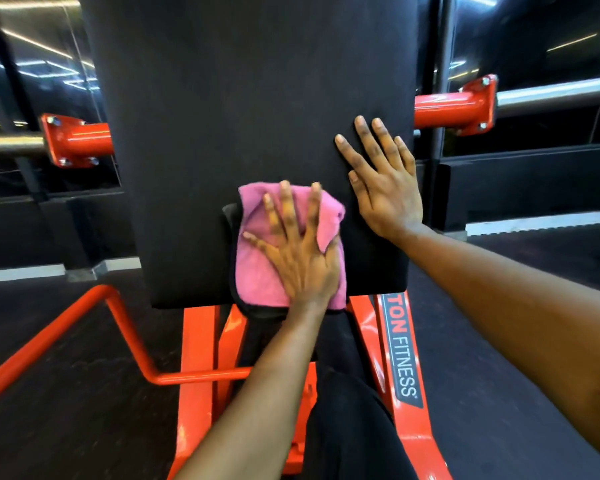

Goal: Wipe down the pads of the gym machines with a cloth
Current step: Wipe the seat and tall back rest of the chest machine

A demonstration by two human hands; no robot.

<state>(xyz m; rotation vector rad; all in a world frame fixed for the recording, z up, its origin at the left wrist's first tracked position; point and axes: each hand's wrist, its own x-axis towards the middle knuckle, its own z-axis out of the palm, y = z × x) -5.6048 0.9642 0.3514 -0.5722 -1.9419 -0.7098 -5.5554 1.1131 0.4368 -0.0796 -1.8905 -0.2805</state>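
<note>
Wiping under way: pink cloth (253, 275) lies folded on the lower edge of the black pad (257, 98), pressed flat by the left hand (302, 261), fingers straight and spread. Right hand (385, 192), fingers extended and holding nothing, braces the pad's right side. Nothing shows which areas are done, so judged mid-task. Orange frame (194, 341) stands below.

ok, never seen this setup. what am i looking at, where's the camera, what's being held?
It is one picture from a camera worn on a person's head, looking down at their own arms. There is no robot. The big black slab is a gym machine's pad, mounted on an orange frame, with steel bars out to the sides. The left hand presses a folded pink cloth flat against the pad's lower part, fingers spread. The right hand lies flat on the bare pad near its right edge and holds nothing.
</note>
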